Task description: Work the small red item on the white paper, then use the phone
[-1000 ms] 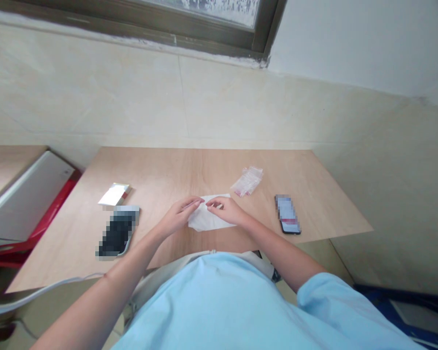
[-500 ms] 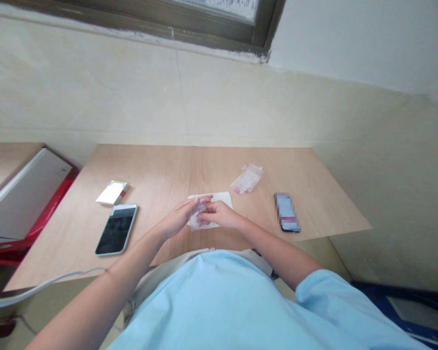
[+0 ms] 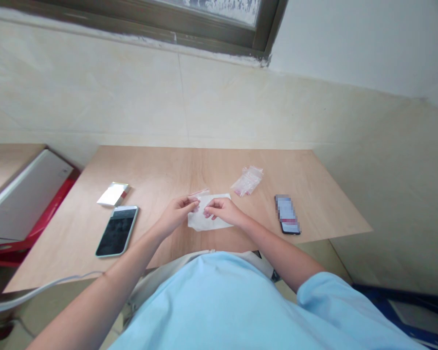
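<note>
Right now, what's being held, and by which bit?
The left hand pinches a clear bag near its pink-lined edge; unclear for the right hand.

I'm looking in on a plain room corner, perhaps in a home or small office; my view takes in too little to settle which. A light wood-grain surface (image 3: 168,167) stands against a cream, marbled wall (image 3: 113,87) under a dark window frame (image 3: 204,36). A phone (image 3: 117,232) and a second phone (image 3: 288,215) lie there, and a wood-topped unit (image 3: 10,163) stands leftward.
</note>
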`<action>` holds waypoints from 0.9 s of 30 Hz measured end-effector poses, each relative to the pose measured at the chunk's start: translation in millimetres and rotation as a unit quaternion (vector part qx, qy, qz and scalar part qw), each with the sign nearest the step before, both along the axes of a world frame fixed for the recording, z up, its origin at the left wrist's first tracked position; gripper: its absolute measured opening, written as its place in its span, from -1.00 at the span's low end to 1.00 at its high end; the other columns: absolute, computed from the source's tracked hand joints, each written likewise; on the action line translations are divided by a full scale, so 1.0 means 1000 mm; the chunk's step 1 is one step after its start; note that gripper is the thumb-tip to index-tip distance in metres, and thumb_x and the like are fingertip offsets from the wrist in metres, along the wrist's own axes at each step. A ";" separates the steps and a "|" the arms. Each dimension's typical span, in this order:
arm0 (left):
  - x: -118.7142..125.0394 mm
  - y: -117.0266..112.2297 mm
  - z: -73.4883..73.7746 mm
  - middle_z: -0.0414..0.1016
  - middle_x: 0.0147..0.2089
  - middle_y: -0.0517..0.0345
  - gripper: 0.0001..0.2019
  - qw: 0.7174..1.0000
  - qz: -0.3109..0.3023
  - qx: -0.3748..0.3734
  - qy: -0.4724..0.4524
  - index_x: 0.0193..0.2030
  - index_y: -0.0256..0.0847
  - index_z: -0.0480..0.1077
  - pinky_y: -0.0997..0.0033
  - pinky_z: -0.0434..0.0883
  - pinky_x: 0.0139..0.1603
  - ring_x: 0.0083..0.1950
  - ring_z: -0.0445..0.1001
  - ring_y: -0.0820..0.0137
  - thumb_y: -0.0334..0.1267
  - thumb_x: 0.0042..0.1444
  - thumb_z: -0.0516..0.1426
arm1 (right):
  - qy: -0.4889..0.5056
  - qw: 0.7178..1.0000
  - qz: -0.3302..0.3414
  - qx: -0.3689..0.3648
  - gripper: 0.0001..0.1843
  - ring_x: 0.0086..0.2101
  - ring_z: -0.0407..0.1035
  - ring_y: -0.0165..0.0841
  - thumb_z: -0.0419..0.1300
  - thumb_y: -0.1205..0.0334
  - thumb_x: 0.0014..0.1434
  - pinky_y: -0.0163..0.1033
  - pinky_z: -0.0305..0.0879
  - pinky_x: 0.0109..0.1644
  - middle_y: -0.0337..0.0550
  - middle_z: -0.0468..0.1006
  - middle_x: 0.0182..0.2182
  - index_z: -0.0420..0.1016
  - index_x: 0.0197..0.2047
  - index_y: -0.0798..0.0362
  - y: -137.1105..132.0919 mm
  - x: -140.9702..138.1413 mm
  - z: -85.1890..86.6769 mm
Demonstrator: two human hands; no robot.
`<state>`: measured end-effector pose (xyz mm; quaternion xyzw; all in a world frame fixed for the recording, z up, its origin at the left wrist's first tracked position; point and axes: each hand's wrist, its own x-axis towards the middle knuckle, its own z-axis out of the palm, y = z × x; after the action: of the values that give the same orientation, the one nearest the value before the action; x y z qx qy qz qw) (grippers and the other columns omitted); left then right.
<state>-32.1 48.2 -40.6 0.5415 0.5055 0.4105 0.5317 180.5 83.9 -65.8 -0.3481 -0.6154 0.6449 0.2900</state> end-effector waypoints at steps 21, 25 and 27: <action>-0.004 0.004 0.000 0.52 -0.32 0.13 -0.70 0.994 -0.022 0.087 0.058 -0.31 -0.23 0.46 0.42 0.37 -0.23 -0.28 0.47 0.38 -0.01 0.23 0.20 | 0.053 0.997 -0.064 -0.004 -0.59 -0.45 0.41 -0.43 0.38 -0.10 0.07 -0.29 0.46 -0.36 -0.25 0.53 -0.45 0.52 -0.29 0.10 0.002 -0.003 0.007; -0.005 0.005 -0.001 0.51 -0.33 0.15 -0.73 0.994 -0.017 0.094 0.045 -0.27 -0.22 0.46 0.40 0.38 -0.19 -0.26 0.48 0.38 -0.03 0.25 0.20 | 0.045 0.997 -0.064 0.002 -0.58 -0.43 0.45 -0.42 0.37 -0.11 0.08 -0.29 0.46 -0.34 -0.21 0.56 -0.42 0.52 -0.29 0.12 0.002 -0.003 0.004; -0.005 0.005 -0.001 0.52 -0.33 0.15 -0.74 0.995 -0.010 0.094 0.042 -0.24 -0.22 0.46 0.39 0.38 -0.17 -0.26 0.48 0.38 -0.04 0.25 0.20 | 0.042 0.997 -0.066 0.006 -0.58 -0.42 0.45 -0.42 0.37 -0.11 0.08 -0.29 0.46 -0.34 -0.21 0.56 -0.42 0.52 -0.28 0.12 0.003 -0.002 0.001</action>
<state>-37.3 52.9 -41.7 0.6109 0.4810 0.4281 0.4608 178.0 87.3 -65.1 -0.3588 -0.5823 0.6349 0.3593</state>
